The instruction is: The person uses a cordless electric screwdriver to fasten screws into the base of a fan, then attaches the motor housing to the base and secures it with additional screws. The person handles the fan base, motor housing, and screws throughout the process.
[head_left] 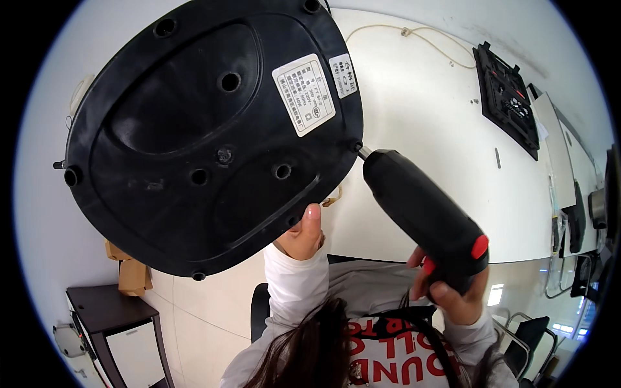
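A large black plastic fan base [162, 123] is held tilted up at the upper left, its underside facing me. Two white labels and several round screw holes show on it. My left hand [303, 238] grips its near edge, thumb in sight and the other fingers hidden behind. In my right hand [459, 299] is a black electric screwdriver [420, 200] with red buttons. Its metal bit [363, 152] meets a hole at the base's right rim. Whether a screw sits in that hole, I cannot tell.
On the white table [414, 103], an open black tool case [511, 97] lies at the far right. A beige cord [381, 27] curls along the back, and a small dark bit [497, 158] lies near the case. A dark cabinet [113, 304] and cardboard boxes [132, 277] stand on the left.
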The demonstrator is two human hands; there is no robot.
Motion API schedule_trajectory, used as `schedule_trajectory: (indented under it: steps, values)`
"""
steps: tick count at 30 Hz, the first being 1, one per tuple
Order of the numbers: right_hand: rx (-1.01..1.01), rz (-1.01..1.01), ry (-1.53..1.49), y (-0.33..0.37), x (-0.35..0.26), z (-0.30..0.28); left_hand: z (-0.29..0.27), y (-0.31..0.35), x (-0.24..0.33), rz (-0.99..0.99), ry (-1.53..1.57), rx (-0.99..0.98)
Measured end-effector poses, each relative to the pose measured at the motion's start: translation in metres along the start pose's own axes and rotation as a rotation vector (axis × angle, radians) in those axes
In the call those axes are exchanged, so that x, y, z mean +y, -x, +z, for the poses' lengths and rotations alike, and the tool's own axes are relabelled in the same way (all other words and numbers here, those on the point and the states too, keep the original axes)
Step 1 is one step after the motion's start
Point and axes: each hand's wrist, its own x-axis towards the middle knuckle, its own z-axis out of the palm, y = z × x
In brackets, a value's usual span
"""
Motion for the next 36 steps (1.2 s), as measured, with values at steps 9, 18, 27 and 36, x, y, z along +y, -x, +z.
schedule_trajectory:
  steps: [9, 18, 27, 36]
  values:
    - [-0.091, -0.043, -0.131, 0.006, 0.018, 0.008, 0.005, -0.002, 0.009, 0.008, 0.043, 0.042]
    - [-0.026, 0.038, -0.128, 0.01, 0.019, 0.002, 0.009, -0.003, 0.0, 0.082, 0.225, -0.005]
    - [0.056, 0.073, -0.001, 0.009, 0.007, -0.004, 0.005, -0.003, -0.004, 0.087, 0.319, -0.048]
    - [0.088, 0.056, -0.108, -0.001, -0.019, -0.013, 0.004, -0.002, 0.001, 0.017, 0.243, -0.022]
